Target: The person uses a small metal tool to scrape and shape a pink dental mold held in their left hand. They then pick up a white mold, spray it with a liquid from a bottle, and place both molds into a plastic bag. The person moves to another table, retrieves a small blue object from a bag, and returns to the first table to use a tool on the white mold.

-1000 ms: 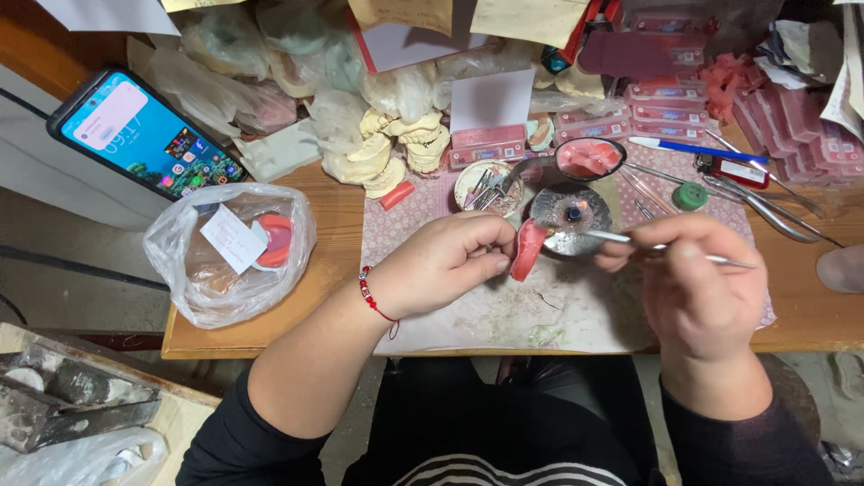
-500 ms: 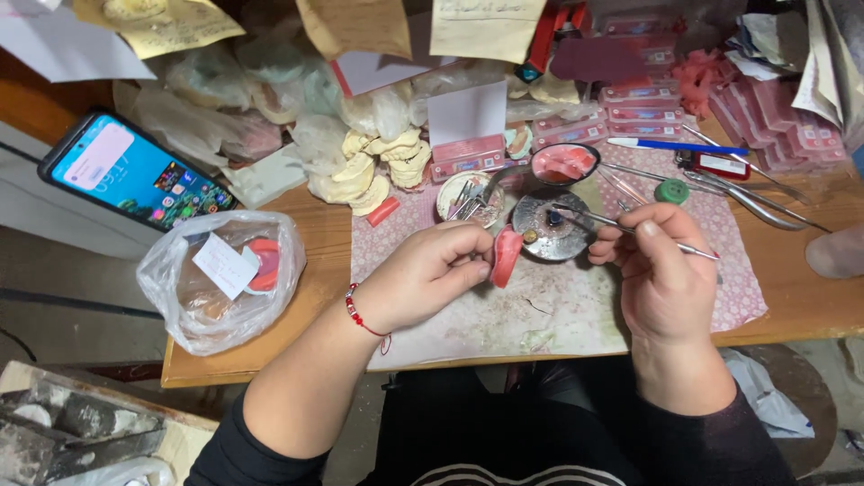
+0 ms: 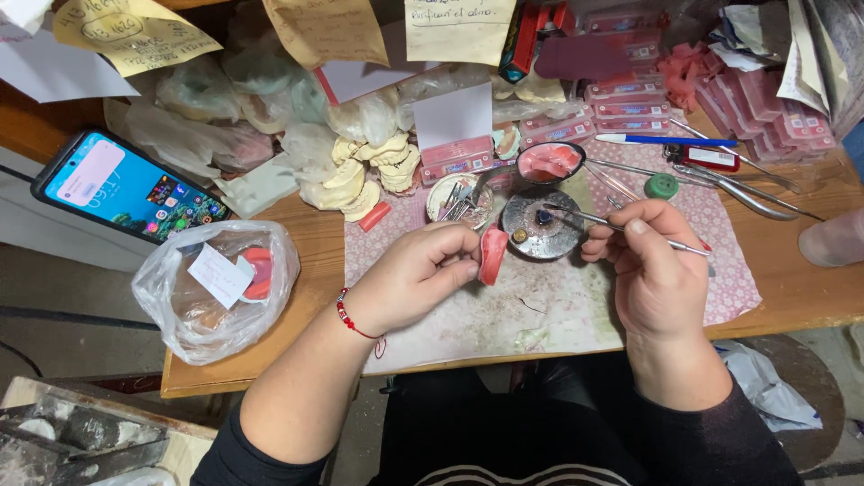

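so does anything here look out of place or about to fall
The smartphone lies off the table, past its left edge, lit, on a lower ledge. The plastic bag sits right at the table's left corner. Otherwise it is crowded clutter; nothing looks spilled or broken.

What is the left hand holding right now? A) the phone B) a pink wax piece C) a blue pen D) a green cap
B: the left hand pinches a pink wax piece upright over the mat, while the right hand holds a thin metal tool whose tip is at the round metal dish.
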